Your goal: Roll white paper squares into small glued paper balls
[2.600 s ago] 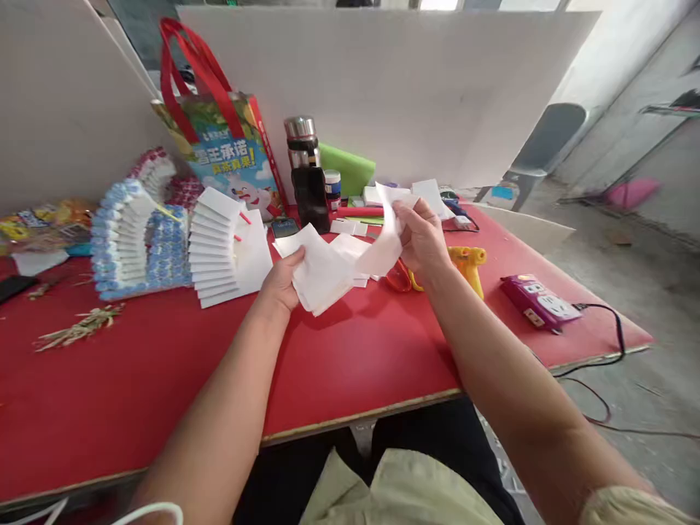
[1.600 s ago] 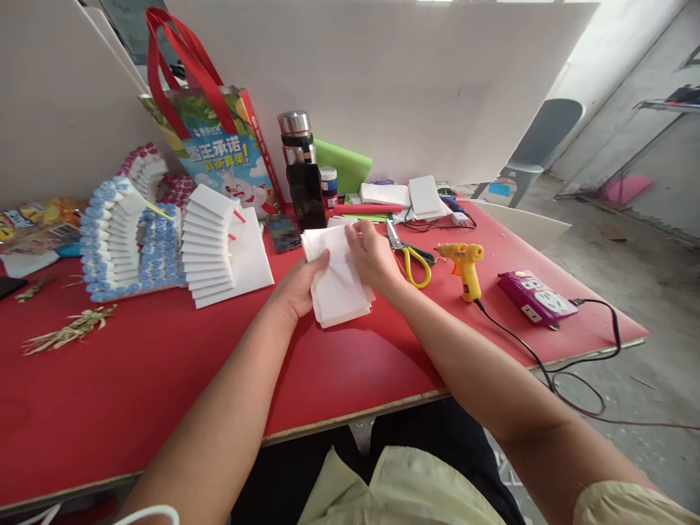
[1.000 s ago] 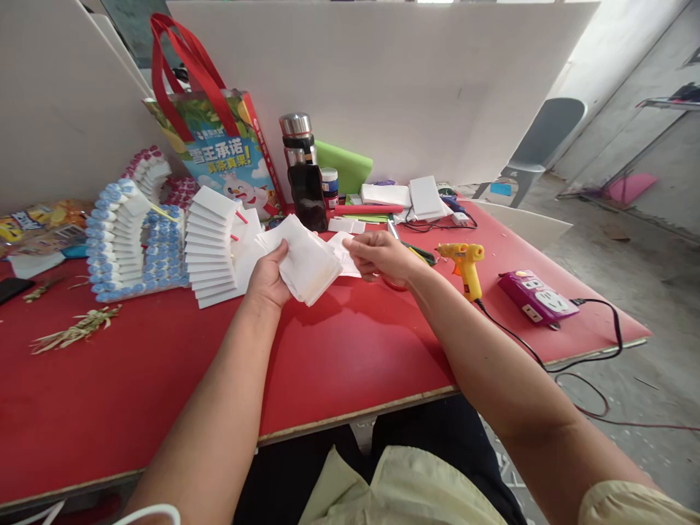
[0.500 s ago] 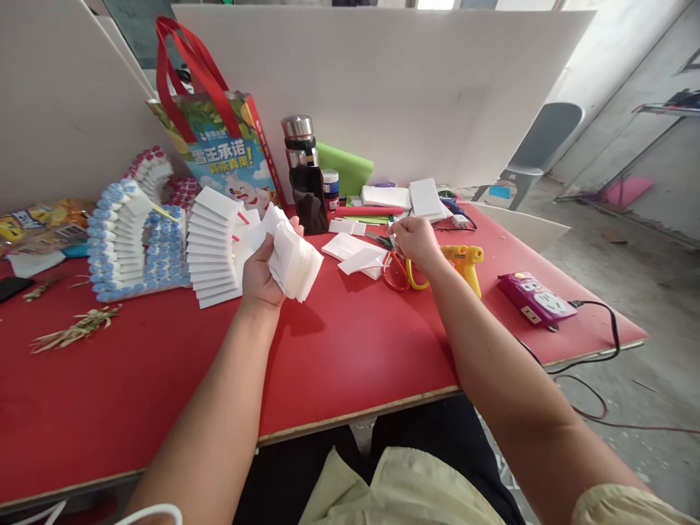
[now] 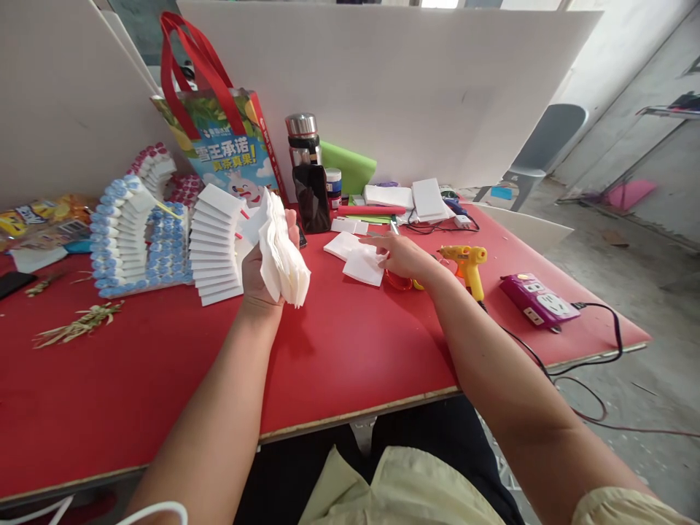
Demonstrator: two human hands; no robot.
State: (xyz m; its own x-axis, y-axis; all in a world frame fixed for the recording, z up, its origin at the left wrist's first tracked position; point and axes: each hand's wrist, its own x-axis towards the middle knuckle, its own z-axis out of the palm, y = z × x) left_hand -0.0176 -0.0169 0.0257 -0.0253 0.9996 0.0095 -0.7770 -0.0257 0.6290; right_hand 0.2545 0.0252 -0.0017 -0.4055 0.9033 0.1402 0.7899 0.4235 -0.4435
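Observation:
My left hand (image 5: pixel 261 271) is closed round a thick stack of white foam sheets (image 5: pixel 281 251), held upright above the red table (image 5: pixel 339 350). My right hand (image 5: pixel 398 254) lies low over the table with its fingers stretched out, touching a white sheet (image 5: pixel 364 267) on a small pile of white pieces (image 5: pixel 343 245). Under my right wrist lie scissors with red and yellow handles (image 5: pixel 403 280). A yellow glue gun (image 5: pixel 464 257) stands just right of that hand.
A white stepped foam model (image 5: pixel 216 244) and a blue-capped one (image 5: pixel 136 237) stand at left. A red-handled printed bag (image 5: pixel 227 142), a steel flask (image 5: pixel 302 138), a dark phone (image 5: pixel 313 197) and white blocks (image 5: pixel 410 197) line the back. A purple power strip (image 5: pixel 539 300) lies right.
My left hand has tipped the foam stack upright and drawn it left. My right hand let go of one sheet, reached to the scissors, then came back onto a white sheet on the table.

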